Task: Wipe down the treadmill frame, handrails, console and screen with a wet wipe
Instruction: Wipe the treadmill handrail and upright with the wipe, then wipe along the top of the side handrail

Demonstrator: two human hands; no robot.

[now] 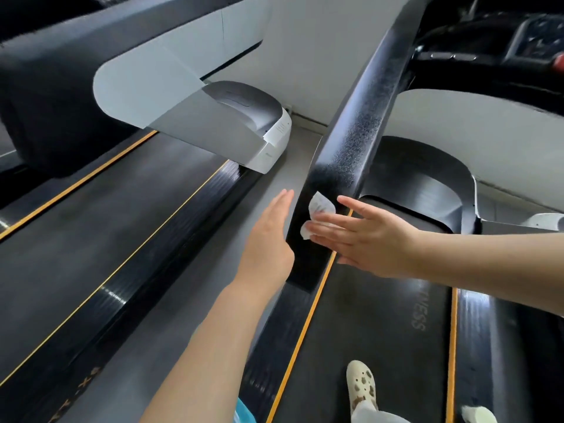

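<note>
At the bottom right of the frame our shoe (361, 383) stands on the belt (366, 331) of our treadmill. Above it, mid-frame, our right hand (370, 236) lies flat with straight fingers, pressing the wipe (319, 209) against the black handrail (348, 141); nothing is pinched, the wipe is only pinned under the fingertips. Our left hand (268, 236) is open too, fingers straight, just beside the rail's left face, and we cannot tell whether it touches. Because the wipe is merely pinned, we judge it could bunch up or slip off onto the belt if our palm lifts mid-stroke. The speckled stretch of rail further up looks unwiped. At the upper right sits the console (503, 41), and at the upper left a neighbouring treadmill (171, 96).
</note>
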